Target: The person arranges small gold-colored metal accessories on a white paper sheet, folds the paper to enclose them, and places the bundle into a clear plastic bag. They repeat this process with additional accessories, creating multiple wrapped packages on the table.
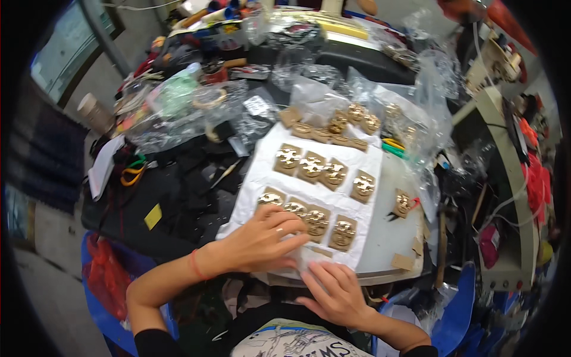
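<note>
"What do we see by the hands?"

"We see the left hand [264,238] bent over the near edge of a crinkled white sheet [262,169]. The right hand [337,291] is close beside it, at that same edge."

"Do the fingers hold something?"

"The left fingers curl down, and the right thumb sits apart from its fingers. We can't tell if either hand pinches anything."

"Where are the shiny gold shapes on brown square cards [343,232]?"

"We see two rows of four on the sheet. The left hand hides parts of the near row. One more gold shape [402,202] lies toward the right edge of the pale grey bench [386,238]."
</note>
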Demonstrator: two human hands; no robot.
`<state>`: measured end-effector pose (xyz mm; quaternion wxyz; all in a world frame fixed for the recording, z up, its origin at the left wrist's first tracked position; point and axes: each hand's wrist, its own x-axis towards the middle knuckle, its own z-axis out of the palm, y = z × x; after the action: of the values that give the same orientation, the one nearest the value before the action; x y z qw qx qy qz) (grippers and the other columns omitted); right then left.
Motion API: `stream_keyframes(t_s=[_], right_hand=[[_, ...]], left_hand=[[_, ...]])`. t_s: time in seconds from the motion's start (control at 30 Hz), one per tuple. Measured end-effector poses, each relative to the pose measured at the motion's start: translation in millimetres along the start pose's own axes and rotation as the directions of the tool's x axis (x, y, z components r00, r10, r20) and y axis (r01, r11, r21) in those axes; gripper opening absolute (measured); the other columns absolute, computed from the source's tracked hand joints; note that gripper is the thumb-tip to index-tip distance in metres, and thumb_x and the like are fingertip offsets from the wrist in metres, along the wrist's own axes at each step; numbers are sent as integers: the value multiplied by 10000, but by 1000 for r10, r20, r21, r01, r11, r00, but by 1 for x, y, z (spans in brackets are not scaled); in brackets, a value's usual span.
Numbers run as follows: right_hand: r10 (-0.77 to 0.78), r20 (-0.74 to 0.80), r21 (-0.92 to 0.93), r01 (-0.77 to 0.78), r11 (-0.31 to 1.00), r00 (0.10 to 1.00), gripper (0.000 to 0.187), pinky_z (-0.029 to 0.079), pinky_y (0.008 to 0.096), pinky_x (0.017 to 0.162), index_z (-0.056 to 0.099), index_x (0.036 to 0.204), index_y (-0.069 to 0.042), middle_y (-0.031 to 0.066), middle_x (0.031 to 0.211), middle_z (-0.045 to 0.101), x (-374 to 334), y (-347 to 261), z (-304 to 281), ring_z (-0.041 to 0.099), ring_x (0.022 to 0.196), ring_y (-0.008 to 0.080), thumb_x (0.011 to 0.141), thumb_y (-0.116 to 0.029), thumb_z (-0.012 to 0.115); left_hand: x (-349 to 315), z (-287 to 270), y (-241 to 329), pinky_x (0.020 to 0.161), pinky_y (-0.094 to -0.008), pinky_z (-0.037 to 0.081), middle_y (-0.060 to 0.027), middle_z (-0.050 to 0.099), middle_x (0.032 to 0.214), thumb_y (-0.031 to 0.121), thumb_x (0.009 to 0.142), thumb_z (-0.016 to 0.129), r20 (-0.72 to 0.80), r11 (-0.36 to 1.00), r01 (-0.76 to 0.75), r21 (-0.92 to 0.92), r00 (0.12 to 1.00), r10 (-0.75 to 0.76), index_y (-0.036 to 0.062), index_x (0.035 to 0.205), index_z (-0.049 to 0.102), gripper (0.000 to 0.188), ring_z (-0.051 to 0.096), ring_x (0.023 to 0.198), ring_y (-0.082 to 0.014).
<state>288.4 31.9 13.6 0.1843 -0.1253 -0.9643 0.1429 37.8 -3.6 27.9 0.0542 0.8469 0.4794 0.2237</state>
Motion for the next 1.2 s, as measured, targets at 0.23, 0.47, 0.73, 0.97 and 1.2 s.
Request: stream_keyframes(t_s=[0.23, 0.47, 0.73, 0.97, 1.2], right_hand=[[65, -48, 52, -62, 997, 997, 576, 459, 373, 946, 563, 1265, -40, 144, 1312, 525, -13, 18, 25, 533, 1160, 281, 763, -252, 750], [99, -105, 112, -87, 990, 990, 569, 508, 357, 869, 581, 1240, -53, 173, 1235, 549, -13, 26, 24, 583, 1059, 296, 735, -219, 784], [248, -443, 212, -168, 963, 862, 293, 511, 377, 659, 606, 1043, -28, 114, 808, 620, 10, 49, 28, 614, 842, 289, 794, -105, 741], [394, -312, 125, -374, 919, 865, 240, 411, 392, 758, 640, 1004, -52, 119, 1023, 583, 46, 86, 14, 505, 835, 286, 799, -137, 732], [123, -223, -70, -142, 987, 967, 513, 419, 426, 892, 578, 1172, -41, 167, 1193, 540, 36, 69, 15, 520, 1075, 332, 755, -270, 769]], left_hand=[[-60, 3, 18, 974, -422, 426, -70, 575, 1173, 422, 805, 712, -4, 983, 99, 155, 995, -99, 115, 1180, 613, 494, 557, 1106, -244], [-65, -2, 2, 1020, -438, 415, -161, 522, 1279, 265, 748, 745, 102, 940, 264, -215, 964, -247, 63, 1259, 544, 585, 528, 1172, -338], [-52, -6, -26, 728, -323, 525, -133, 653, 963, 64, 802, 735, -102, 818, 379, -433, 881, -462, 19, 1071, 586, 310, 664, 828, -283], [-19, 9, -57, 962, -372, 387, -111, 605, 1079, 189, 798, 742, -194, 880, 442, -175, 861, -470, 62, 1111, 632, 355, 524, 1114, -245], [-26, -5, -58, 1010, -408, 363, -117, 546, 1278, 326, 756, 774, 10, 935, 310, -170, 950, -313, 73, 1306, 539, 650, 489, 1189, -289]])
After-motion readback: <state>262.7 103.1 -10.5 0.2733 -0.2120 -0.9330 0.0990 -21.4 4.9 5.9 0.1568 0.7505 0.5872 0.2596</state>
